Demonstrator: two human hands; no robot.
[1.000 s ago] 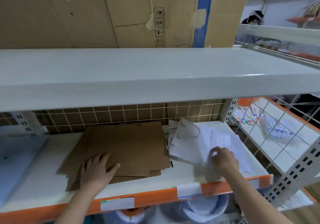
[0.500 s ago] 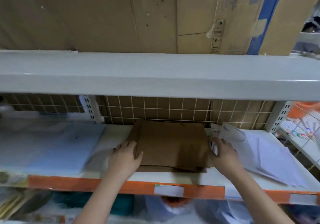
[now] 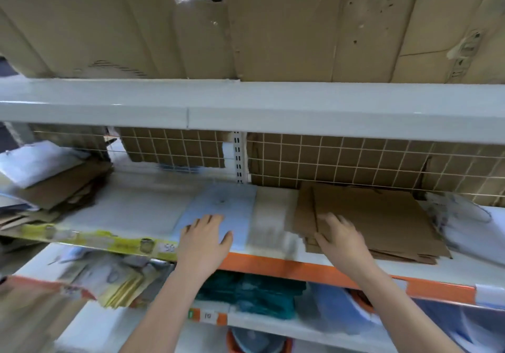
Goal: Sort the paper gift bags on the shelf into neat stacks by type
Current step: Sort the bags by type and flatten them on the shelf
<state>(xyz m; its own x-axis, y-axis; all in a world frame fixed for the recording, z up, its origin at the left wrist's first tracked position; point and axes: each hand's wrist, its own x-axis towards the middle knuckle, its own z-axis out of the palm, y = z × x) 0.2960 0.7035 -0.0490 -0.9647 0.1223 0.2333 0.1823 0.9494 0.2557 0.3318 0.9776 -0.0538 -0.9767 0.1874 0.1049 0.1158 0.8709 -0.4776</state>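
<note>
Left hand [image 3: 203,239] sits low in the centre of the frame, fingers straight and spread, palm flat on a pale blue bag [image 3: 218,210] lying on the shelf [image 3: 142,213]. It grips nothing, just presses down. Right hand [image 3: 340,239] is right of centre, fingers stretched out and loosely apart, resting on the near left corner of a stack of brown paper bags [image 3: 369,218]. Nothing is pinched there that I can see; the fingers lie on top of the paper.

That brown stack lies flat on the right half of the shelf, its edges roughly lined up, a few lower bags poking out along the front. Between the blue bag and the brown stack there is a blurred pale strip; I cannot tell what it is. At the far right edge of the frame, white bags [image 3: 470,224] with thin string handles lie in a loose heap, touching the brown stack's right side.

Over at the left edge, a second untidy pile [image 3: 54,186] mixes brown bags with white ones, tilted and fanned out. Behind everything, a wire grid [image 3: 355,158] backs the shelf, with cardboard showing through. The shelf's front lip is orange [image 3: 287,266] at centre and right. Upper frame: big cardboard boxes [image 3: 273,24] on the shelf above. Lower frame: teal packets [image 3: 254,295] on the shelf beneath, blurred.
</note>
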